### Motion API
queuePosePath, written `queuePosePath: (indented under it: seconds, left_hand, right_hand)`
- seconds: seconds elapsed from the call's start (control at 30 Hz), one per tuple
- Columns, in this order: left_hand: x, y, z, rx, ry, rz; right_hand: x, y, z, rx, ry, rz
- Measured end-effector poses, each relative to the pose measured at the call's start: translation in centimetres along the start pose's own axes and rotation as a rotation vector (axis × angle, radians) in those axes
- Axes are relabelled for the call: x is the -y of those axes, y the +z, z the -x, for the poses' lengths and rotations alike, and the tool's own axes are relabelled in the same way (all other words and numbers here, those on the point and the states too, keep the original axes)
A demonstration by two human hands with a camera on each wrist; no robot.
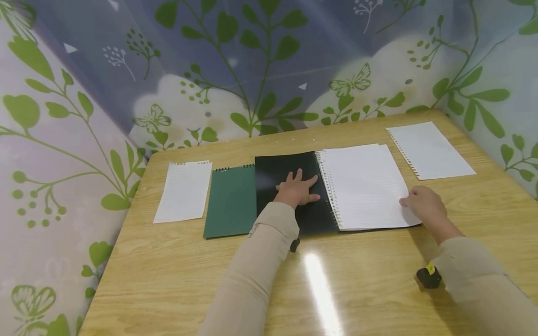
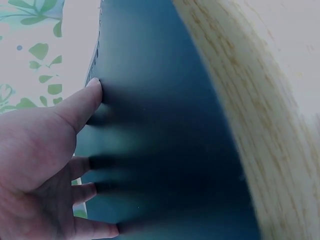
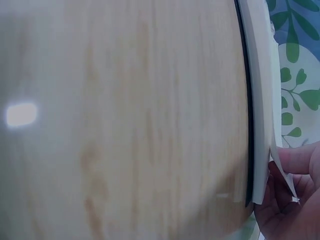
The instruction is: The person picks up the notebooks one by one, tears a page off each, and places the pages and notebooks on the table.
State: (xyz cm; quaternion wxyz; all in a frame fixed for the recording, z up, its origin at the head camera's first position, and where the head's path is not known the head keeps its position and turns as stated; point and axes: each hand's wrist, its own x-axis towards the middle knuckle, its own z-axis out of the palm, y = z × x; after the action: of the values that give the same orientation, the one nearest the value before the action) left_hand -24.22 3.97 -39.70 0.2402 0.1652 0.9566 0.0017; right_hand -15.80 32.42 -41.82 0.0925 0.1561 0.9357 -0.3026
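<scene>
A ring-bound notebook lies open, its black cover (image 1: pixel 271 179) turned to the left and its white lined pages (image 1: pixel 361 186) on the right. My left hand (image 1: pixel 294 190) rests on the black cover with its fingers spread, near the binding; its fingertips (image 2: pixel 96 85) touch the cover in the left wrist view. At the lower right of the pages, my right hand (image 1: pixel 426 205) pinches the edge of a sheet (image 3: pixel 282 172) between thumb and fingers. In the right wrist view that sheet curls up from the stack of pages (image 3: pixel 257 100).
A green notebook (image 1: pixel 231 200) lies partly under the black cover. One small torn-out page (image 1: pixel 185 191) is at the far left of the wooden table (image 1: pixel 168 280), and a larger loose sheet (image 1: pixel 430 149) at the right. A patterned wall covering (image 1: pixel 252 56) borders the table.
</scene>
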Motion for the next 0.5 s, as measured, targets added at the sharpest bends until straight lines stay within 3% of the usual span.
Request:
queuePosePath:
  seconds: [0.17, 0.33, 0.5]
  left_hand:
    - [0.00, -0.06, 0.04, -0.002, 0.003, 0.004]
    - [0.23, -0.17, 0.09, -0.005, -0.006, 0.018]
    - [0.68, -0.22, -0.04, -0.019, -0.012, 0.044]
  right_hand:
    - [-0.49, -0.24, -0.29, 0.001, -0.024, 0.039]
    - [-0.61, -0.50, -0.64, 0.009, -0.100, 0.056]
    - [-0.18, -0.35, -0.39, -0.070, -0.170, 0.082]
